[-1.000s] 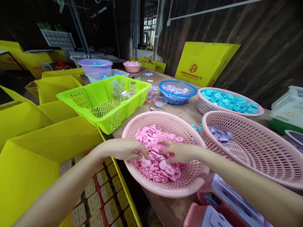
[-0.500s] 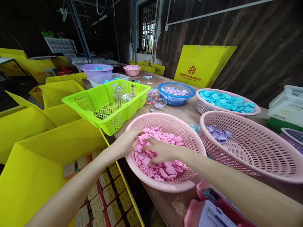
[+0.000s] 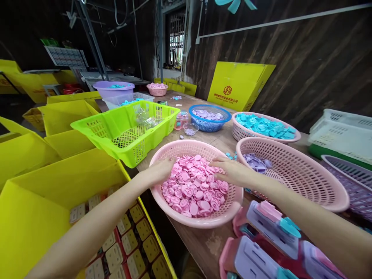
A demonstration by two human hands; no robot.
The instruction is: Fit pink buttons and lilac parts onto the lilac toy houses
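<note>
A round pink basket (image 3: pixel 200 222) holds a heap of small pink oval plastic pieces (image 3: pixel 193 186). Inside its left wall, my left hand (image 3: pixel 163 169) touches the edge of the heap, fingers stretched over the pieces and partly hidden. On the opposite side my right hand (image 3: pixel 231 169) reaches in over the right rim, its fingers apart and resting against the pieces. Neither hand visibly grips a piece.
A lime-green crate (image 3: pixel 130 153) stands behind to the left; a yellow carton (image 3: pixel 58 174) with packed toys sits below. On the right are a pink oval basket (image 3: pixel 302 170) with purple parts and toy cases (image 3: pixel 261 255). A blue basket (image 3: pixel 209 123) stands farther back.
My right hand has moved right, from the middle of the heap to the basket's right side. The hands are farther apart, and the heap is more gathered in the middle. The view has shifted slightly.
</note>
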